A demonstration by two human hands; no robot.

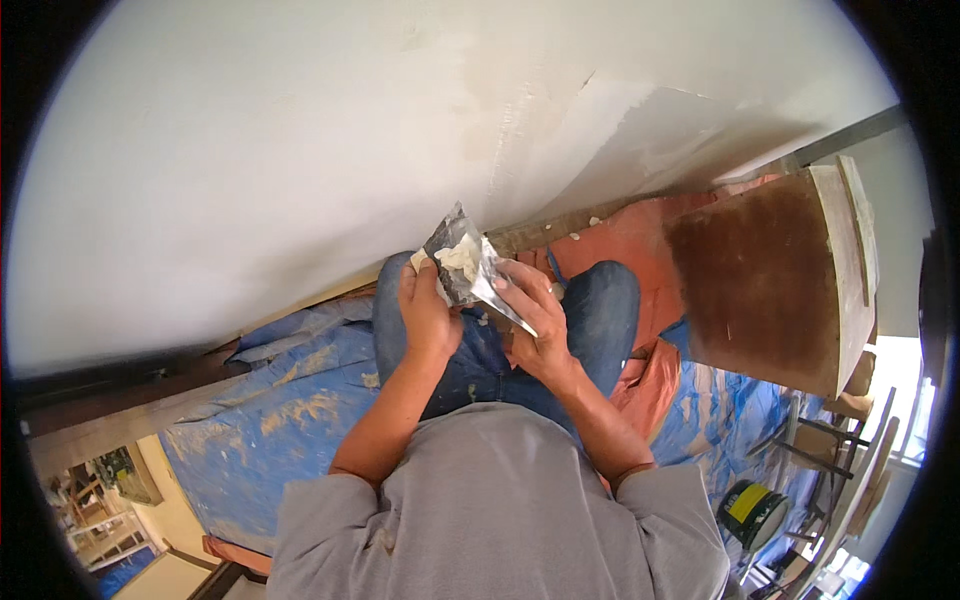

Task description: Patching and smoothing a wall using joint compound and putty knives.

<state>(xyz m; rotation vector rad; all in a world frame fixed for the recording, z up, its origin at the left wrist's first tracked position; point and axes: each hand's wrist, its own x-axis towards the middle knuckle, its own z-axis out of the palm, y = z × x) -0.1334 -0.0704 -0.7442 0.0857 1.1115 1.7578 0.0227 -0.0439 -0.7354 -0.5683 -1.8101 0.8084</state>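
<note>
My left hand [428, 310] is closed around a dark, smeared metal putty blade [440, 235], thumb up along its near edge. A lump of off-white putty [460, 257] lies on that blade. In my right hand [541, 318] is a shiny metal scraper [487, 277], its face pressed by my fingers and its edge against the putty. The two blades meet over my bent knees, just in front of the wall [300, 180]. Any handles are hidden by my hands.
Smooth and patchy filler covers part of the wall, with a grey damp-looking patch [655, 140] at right. Blue sheeting [270, 430] and orange sheeting [640, 260] cover the floor. A brown wooden cabinet [755, 280] stands at right, a dark paint bucket [752, 513] behind it.
</note>
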